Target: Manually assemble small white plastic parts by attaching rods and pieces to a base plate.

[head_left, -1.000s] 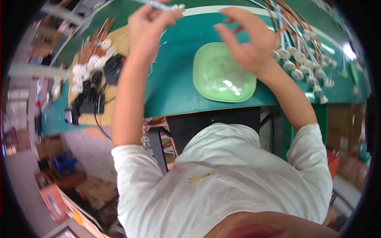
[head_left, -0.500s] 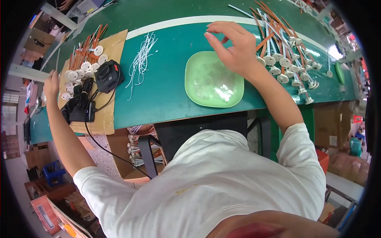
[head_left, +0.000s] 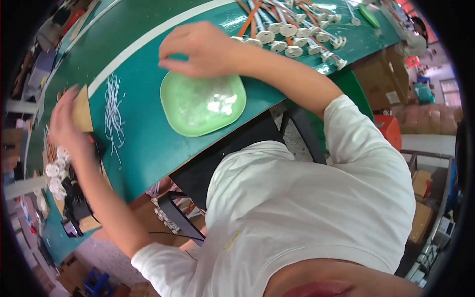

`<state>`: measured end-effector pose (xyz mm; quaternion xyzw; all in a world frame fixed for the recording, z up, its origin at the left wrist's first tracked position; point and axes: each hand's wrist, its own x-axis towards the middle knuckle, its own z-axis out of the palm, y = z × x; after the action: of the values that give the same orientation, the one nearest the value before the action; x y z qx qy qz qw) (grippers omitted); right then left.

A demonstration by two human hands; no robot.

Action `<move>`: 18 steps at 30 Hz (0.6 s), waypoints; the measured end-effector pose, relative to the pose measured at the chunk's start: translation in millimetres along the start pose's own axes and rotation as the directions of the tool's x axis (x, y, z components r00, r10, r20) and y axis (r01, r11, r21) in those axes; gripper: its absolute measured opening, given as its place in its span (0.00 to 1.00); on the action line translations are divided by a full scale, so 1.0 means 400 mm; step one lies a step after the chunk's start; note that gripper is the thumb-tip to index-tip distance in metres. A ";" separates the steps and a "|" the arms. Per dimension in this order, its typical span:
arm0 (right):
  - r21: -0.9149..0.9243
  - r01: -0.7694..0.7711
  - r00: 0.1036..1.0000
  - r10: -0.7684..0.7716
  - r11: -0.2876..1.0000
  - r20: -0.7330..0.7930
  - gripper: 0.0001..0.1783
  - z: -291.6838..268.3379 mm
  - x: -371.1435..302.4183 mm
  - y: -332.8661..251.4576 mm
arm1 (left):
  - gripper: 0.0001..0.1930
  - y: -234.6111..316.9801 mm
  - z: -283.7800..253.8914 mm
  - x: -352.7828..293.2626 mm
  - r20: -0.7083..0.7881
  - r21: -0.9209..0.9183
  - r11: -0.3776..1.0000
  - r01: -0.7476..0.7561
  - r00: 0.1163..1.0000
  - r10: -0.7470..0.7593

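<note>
at the far left the left hand (head_left: pixel 67 121) is blurred, reaching over a tan board (head_left: pixel 81 111) at the left edge of the green table (head_left: pixel 143 148); its fingers look loosely spread, though the blur hides whether it grips anything. just near of that hand lie white round capped parts (head_left: pixel 54 171) with orange wires, and nearer still a black device (head_left: pixel 74 200) with a cable. right of the board a loose bundle of thin white wires (head_left: pixel 115 116) lies flat on the green surface, apart from both hands. a white stripe (head_left: pixel 148 37) runs across the table beyond it. next comes a pale green squarish dish (head_left: pixel 203 104) holding small clear pieces, set near the table's near edge. the right hand (head_left: pixel 200 49) hovers at the dish's far rim, palm down, fingers curled together with the tips pointing left; whether they pinch something cannot be told. further right, past the wrist, rows of white capped parts on orange and white leads (head_left: pixel 292 37) spread over the far right of the table.
</note>
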<state>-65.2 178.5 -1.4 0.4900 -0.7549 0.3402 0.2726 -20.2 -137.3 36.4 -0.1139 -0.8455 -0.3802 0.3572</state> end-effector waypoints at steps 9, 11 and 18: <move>-0.621 -0.252 0.615 0.618 0.742 0.490 0.17 -0.318 0.057 -0.003 | 0.10 0.014 0.346 -0.077 0.392 -0.663 0.601 0.447 0.891 -0.230; -0.611 -0.307 0.535 0.663 0.730 0.523 0.21 -0.333 0.045 0.003 | 0.11 0.007 0.347 -0.085 0.395 -0.678 0.569 0.465 0.883 -0.252; -0.585 -0.096 0.722 0.461 0.805 0.515 0.11 -0.227 0.045 0.006 | 0.12 0.047 0.319 -0.031 0.403 -0.584 0.616 0.529 0.847 -0.345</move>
<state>-67.1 240.3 67.9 0.3579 -0.9311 -0.0244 0.0658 -68.7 -30.9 -19.7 -0.0715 -0.6877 -0.7184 0.0762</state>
